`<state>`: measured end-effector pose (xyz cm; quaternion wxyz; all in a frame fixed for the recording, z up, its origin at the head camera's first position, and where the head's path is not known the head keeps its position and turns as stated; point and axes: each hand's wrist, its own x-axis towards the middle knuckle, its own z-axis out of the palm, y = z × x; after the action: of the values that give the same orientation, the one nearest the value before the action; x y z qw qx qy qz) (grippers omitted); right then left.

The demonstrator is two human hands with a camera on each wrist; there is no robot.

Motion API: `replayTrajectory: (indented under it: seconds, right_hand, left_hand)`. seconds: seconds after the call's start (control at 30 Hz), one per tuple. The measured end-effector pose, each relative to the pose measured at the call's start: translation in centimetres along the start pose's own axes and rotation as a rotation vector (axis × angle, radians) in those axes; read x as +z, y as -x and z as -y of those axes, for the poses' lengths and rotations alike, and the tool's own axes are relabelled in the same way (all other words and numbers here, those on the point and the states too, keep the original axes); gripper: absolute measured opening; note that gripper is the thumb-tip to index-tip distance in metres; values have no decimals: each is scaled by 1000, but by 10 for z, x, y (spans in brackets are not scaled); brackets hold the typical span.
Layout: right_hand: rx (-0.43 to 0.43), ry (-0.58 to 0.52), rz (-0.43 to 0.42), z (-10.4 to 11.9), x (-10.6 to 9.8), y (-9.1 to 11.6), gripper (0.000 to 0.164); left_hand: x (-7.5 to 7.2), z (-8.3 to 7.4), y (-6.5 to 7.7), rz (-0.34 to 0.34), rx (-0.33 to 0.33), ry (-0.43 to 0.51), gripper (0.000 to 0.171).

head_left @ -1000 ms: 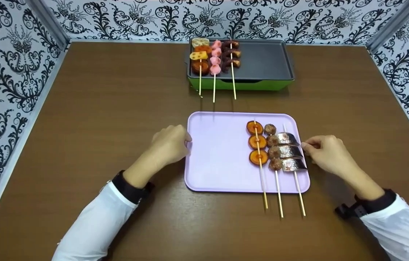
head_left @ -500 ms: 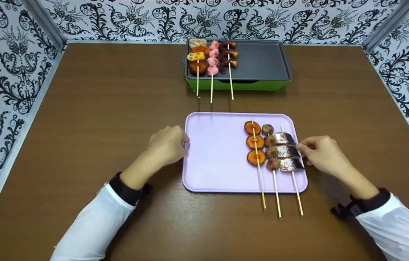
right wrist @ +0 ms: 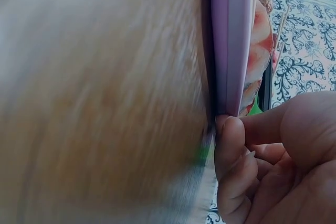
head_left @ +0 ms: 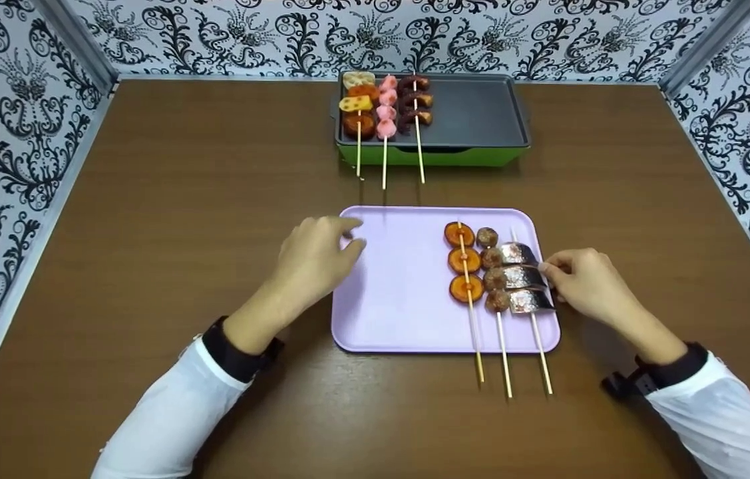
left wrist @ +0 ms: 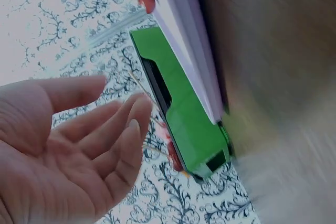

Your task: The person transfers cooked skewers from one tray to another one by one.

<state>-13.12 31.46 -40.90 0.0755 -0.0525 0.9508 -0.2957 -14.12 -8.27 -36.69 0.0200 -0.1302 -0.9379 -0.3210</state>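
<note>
A lilac tray (head_left: 394,286) lies on the table with three skewers at its right side: orange round slices (head_left: 466,289), brown balls (head_left: 497,301) and silvery fish pieces (head_left: 526,276). My left hand (head_left: 316,258) hovers over the tray's left edge, thumb and fingers spread apart. Nothing is between those fingers in the left wrist view, where the palm (left wrist: 68,177) shows. At the opposite edge, my right hand (head_left: 591,283) pinches the tray's rim between thumb and fingers. The right wrist view shows these fingertips (right wrist: 231,135) against the tray's rim (right wrist: 231,45).
Behind the tray stands a green grill (head_left: 474,157) with a dark plate (head_left: 474,110). On its left half lie a mixed skewer (head_left: 357,104), a pink skewer (head_left: 386,112) and a dark brown skewer (head_left: 416,100). Patterned panels (head_left: 375,36) border the brown table (head_left: 201,166).
My left hand has let go of the tray's left edge, lifted and spread its thumb and fingers. The right hand keeps its pinch on the rim. The view has shifted slightly.
</note>
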Motion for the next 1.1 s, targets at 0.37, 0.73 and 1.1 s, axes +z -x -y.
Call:
replayTrajectory:
  seconds: [0.37, 0.73, 1.1]
  right_hand:
    - [-8, 8, -2, 0, 1, 0, 20]
    - [-11, 13, 0, 1, 2, -3, 19]
    - [-17, 15, -4, 0, 0, -1, 18]
  left_hand:
    - [6, -35, -30, -57, 55, 307, 51]
    - [11, -58, -73, 181, -317, 646, 73]
    - [28, -59, -118, 262, -644, 1232, 63]
